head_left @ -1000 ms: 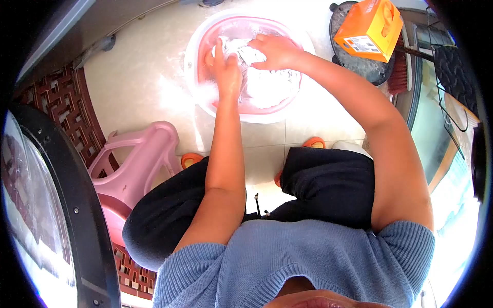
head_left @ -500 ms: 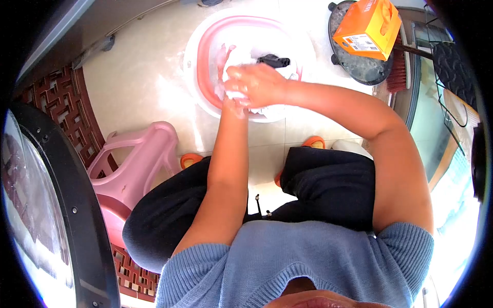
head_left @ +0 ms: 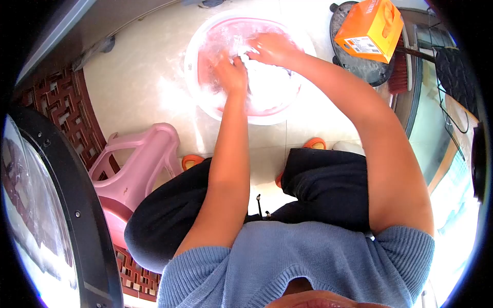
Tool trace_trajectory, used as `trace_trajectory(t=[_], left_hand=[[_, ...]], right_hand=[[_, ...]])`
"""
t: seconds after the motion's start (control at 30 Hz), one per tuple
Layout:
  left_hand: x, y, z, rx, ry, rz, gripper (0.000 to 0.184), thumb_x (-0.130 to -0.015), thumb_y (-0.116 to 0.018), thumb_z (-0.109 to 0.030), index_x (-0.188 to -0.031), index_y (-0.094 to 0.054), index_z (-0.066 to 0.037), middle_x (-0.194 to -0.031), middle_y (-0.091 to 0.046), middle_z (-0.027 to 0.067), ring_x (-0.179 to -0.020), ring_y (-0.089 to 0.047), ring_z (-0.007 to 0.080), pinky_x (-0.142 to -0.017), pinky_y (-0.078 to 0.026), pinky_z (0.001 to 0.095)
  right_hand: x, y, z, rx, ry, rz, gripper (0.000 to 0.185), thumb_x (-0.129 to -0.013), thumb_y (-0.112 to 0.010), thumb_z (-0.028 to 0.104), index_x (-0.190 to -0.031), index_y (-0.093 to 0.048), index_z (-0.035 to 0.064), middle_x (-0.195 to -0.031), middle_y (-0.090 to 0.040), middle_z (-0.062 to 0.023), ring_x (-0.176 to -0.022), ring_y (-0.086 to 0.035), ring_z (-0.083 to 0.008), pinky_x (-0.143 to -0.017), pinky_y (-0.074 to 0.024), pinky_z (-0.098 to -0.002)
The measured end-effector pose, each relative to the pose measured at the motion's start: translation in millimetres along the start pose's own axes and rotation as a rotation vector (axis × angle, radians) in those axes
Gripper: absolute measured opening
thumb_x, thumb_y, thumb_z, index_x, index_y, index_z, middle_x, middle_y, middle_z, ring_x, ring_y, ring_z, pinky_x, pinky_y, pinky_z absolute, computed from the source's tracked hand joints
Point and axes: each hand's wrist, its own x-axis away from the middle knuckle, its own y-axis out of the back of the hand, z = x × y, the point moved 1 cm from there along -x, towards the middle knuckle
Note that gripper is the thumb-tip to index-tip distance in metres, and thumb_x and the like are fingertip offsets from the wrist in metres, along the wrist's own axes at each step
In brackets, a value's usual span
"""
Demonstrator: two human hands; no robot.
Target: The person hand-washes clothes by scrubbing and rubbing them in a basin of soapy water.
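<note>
A pink and white oval basin [head_left: 191,66] stands on the floor with water and wet white cloth [head_left: 269,84] in it. My left hand [head_left: 231,74] reaches into the left half of the basin, its fingers bent into the wet cloth. Farther back and to the right, my right hand [head_left: 272,49] is closed on a whitish part of the cloth. Between the two hands the cloth shows a dark streak. Glare and splashing water blur the fingertips and the cloth's outline.
A pink plastic stool [head_left: 154,149] stands left of my knees, near a round-doored black machine [head_left: 77,215]. At upper right, an orange box [head_left: 367,31] rests on a dark round-edged stand [head_left: 359,69]. A red-bristled brush [head_left: 399,77] is beside it.
My hands were together at the basin's front, rubbing cloth. They have moved apart and farther back, down into the basin. The black piece seen at the right is no longer distinct.
</note>
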Motion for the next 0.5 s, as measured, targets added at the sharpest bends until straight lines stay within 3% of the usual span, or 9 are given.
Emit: trace_trajectory(t=[0.03, 0.07, 0.1, 0.17, 0.2, 0.3, 0.37, 0.43, 0.5], left_hand=[[-6, -6, 4, 0.065, 0.088, 0.033, 0.045, -0.079, -0.063, -0.018, -0.12, -0.055, 0.0, -0.131, -0.043, 0.0227, -0.12, -0.044, 0.0324, -0.101, -0.033, 0.0382], [-8, -3, 0, 0.325, 0.077, 0.013, 0.053, -0.08, -0.064, -0.02, -0.127, -0.049, 0.0, -0.138, -0.037, 0.022, -0.124, -0.04, 0.0325, -0.103, -0.032, 0.037], [-7, 1, -6, 0.328, 0.071, 0.004, 0.053, -0.08, -0.064, -0.02, -0.127, -0.049, 0.0, -0.138, -0.037, 0.022, -0.124, -0.04, 0.0325, -0.103, -0.032, 0.037], [-1, 8, -25, 0.792, 0.078, 0.006, 0.065, -0.08, -0.067, -0.023, -0.134, -0.039, -0.001, -0.141, -0.034, 0.0214, -0.128, -0.037, 0.032, -0.104, -0.031, 0.0378], [1, 7, -22, 0.555, -0.131, -0.013, 0.075, -0.075, -0.074, -0.024, -0.135, -0.035, -0.001, -0.134, -0.038, 0.0186, -0.124, -0.038, 0.0305, -0.103, -0.032, 0.039], [20, 7, -39, 0.571, -0.201, -0.055, 0.078, -0.066, -0.081, -0.019, -0.131, -0.039, -0.007, -0.12, -0.039, 0.0162, -0.115, -0.039, 0.0334, -0.102, -0.032, 0.0432], [23, 1, -38, 0.618, -0.23, -0.082, 0.071, -0.064, -0.082, -0.019, -0.122, -0.042, -0.007, -0.109, -0.039, 0.0132, -0.106, -0.041, 0.0312, -0.095, -0.035, 0.0439], [25, 2, -40, 0.616, -0.31, -0.163, 0.051, -0.071, -0.079, -0.018, -0.11, -0.048, -0.003, -0.103, -0.047, 0.0092, -0.099, -0.048, 0.0234, -0.086, -0.041, 0.0363], [22, 12, -51, 0.698, -0.233, -0.097, 0.041, -0.076, -0.073, -0.02, -0.105, -0.051, -0.002, -0.098, -0.049, 0.0101, -0.095, -0.05, 0.0241, -0.083, -0.041, 0.0365]], right_hand=[[-8, 2, 1, -0.045, -0.103, 0.083, 0.034, -0.082, -0.059, 0.031, -0.104, -0.062, 0.0045, -0.103, -0.061, -0.0159, -0.1, -0.057, -0.0325, -0.089, -0.0443, -0.0414], [-15, -2, 6, -0.115, -0.103, -0.094, 0.033, -0.081, -0.059, 0.025, -0.105, -0.062, 0.0029, -0.101, -0.063, -0.0166, -0.097, -0.06, -0.0292, -0.086, -0.0458, -0.0399], [-16, -5, 8, -0.11, -0.096, -0.1, 0.033, -0.081, -0.059, 0.025, -0.105, -0.062, 0.0029, -0.101, -0.063, -0.0166, -0.097, -0.06, -0.0292, -0.086, -0.0458, -0.0399], [-14, -5, 12, -0.891, -0.219, -0.299, 0.037, -0.083, -0.057, 0.018, -0.117, -0.056, 0.002, -0.104, -0.064, -0.0099, -0.094, -0.06, -0.0262, -0.084, -0.0463, -0.0341], [-15, -7, 8, -1.356, -0.273, -0.175, 0.037, -0.085, -0.059, 0.017, -0.118, -0.055, 0.0016, -0.102, -0.064, -0.0063, -0.09, -0.06, -0.019, -0.083, -0.0465, -0.0301], [7, 5, 6, -1.635, -0.373, 0.003, 0.032, -0.086, -0.06, 0.019, -0.114, -0.057, 0.0034, -0.102, -0.062, -0.0045, -0.091, -0.059, -0.0157, -0.081, -0.0463, -0.0286], [14, 3, 12, -1.615, -0.385, -0.054, 0.028, -0.087, -0.061, 0.023, -0.108, -0.059, 0.0052, -0.096, -0.062, -0.0029, -0.089, -0.058, -0.0136, -0.079, -0.0466, -0.0284], [22, 19, 26, -1.68, -0.375, -0.089, 0.025, -0.087, -0.062, 0.025, -0.103, -0.061, 0.0058, -0.092, -0.062, -0.0018, -0.089, -0.058, -0.0125, -0.077, -0.0466, -0.0277], [19, 23, 25, -1.616, -0.335, -0.082, 0.027, -0.087, -0.063, 0.026, -0.102, -0.061, 0.0043, -0.092, -0.062, -0.0037, -0.089, -0.058, -0.0138, -0.078, -0.0467, -0.0296]])
